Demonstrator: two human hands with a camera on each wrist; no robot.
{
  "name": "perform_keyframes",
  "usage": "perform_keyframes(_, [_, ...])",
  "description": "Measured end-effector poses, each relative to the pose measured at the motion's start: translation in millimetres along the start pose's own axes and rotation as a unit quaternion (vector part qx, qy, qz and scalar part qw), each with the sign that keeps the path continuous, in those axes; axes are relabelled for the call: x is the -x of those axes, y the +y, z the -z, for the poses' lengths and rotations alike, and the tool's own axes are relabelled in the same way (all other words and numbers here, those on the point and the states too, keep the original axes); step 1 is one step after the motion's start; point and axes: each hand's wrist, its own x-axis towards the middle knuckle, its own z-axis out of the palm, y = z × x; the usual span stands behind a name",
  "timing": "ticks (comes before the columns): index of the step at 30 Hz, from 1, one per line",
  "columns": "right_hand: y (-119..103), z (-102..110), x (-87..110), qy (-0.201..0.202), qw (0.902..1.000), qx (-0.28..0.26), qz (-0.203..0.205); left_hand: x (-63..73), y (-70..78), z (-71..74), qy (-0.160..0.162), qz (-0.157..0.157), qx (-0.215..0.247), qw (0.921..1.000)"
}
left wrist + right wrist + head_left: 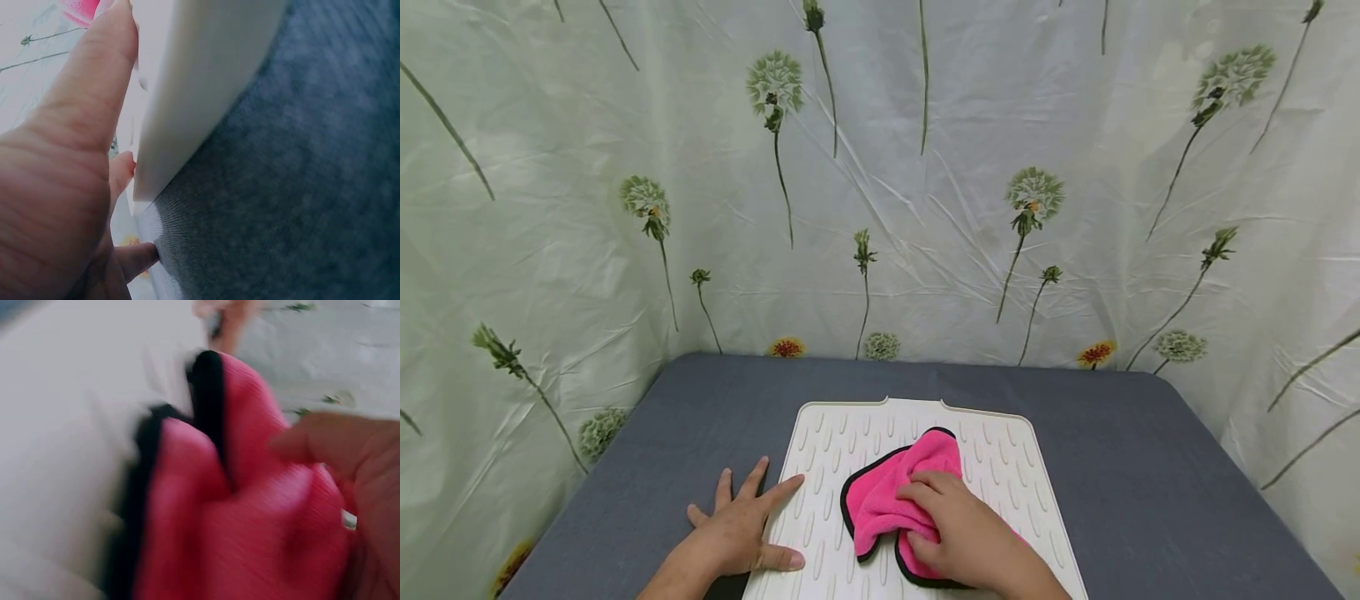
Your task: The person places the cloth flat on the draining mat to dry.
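Note:
A white board (812,517) with raised oval ridges lies on the dark grey cloth. My left hand (733,529) is spread at its left side, thumb and index fingertip on the board's margin and the other fingers over the grey surface. From the left wrist view, the board's thick side (194,94) shows beside the thumb. My right hand (958,529) grips a bright pink cloth (876,487) with black edging, bunched on the middle of the board. In the right wrist view the pink cloth (250,544) rises in folds by the thumb, slightly blurred.
Dark grey fabric (1120,483) covers the table around the board. Behind and at both sides hangs a pale curtain (925,275) printed with dandelions and other flowers. At its upper edge the board has a raised middle section.

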Motion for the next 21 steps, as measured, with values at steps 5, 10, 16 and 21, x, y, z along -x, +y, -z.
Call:
perform_keyframes(5, [12.4, 32.1, 4.8, 0.013, 0.9983, -0.035, -0.046, 1.0, 0.4, 2.7, -0.007, -0.002, 0.008, 0.9999])
perform_keyframes(10, [28.6, 58.4, 10.9, 0.066, 0.9917, -0.021, -0.108, -0.1, 3.0, 8.7, -0.028, 0.006, 0.025, 0.9993])
perform_keyframes(16, [47.2, 76.3, 18.5, 0.058, 0.986, -0.011, -0.156, 2.7, 16.2, 16.9, -0.02, 0.009, 0.035, 0.9991])
perform_keyframes(21, [55.4, 79.0, 21.5, -0.006, 0.9759, -0.044, -0.214, 4.6, 38.3, 20.9, 0.022, -0.016, 0.029, 0.9992])
